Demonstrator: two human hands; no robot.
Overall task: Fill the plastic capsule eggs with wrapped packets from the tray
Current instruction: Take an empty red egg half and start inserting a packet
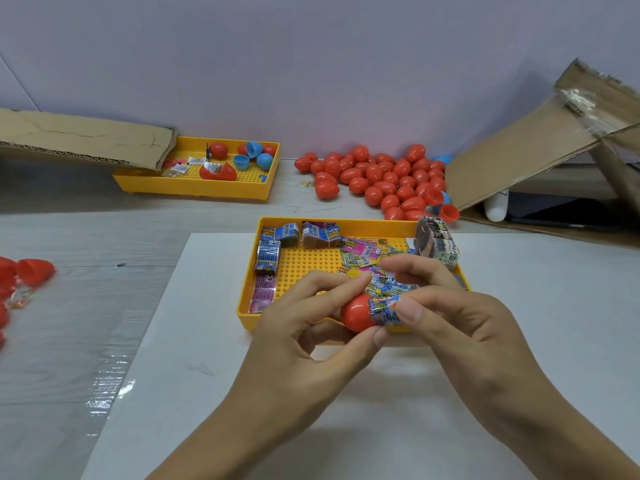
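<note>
Red egg half (pixel 356 311) sits at the near edge of the yellow tray (pixel 349 222), frame centre, held off the surface. Left hand (pixel 304 327) grips it, fingers curled round the shell. Right hand (pixel 453 313) pinches a wrapped packet (pixel 385 308) at the half's open mouth, at 3 o'clock of it. Packet looks partly in, most of it outside.

Step, as I read it: stuffing the packet into the half. Next move likely needs a push straight along the egg's axis while the left hand braces; the wrapper looks wide for the mouth, so it may need folding or squeezing first.

Loose packets (pixel 360 254) lie just beyond the hands at 12 o'clock. Red egg pile (pixel 381 178) further out at 12 to 1. Second tray (pixel 194 188) at 11. Cardboard flap (pixel 519 161) at 2. White board (pixel 207 375) toward 6 gives working room.
</note>
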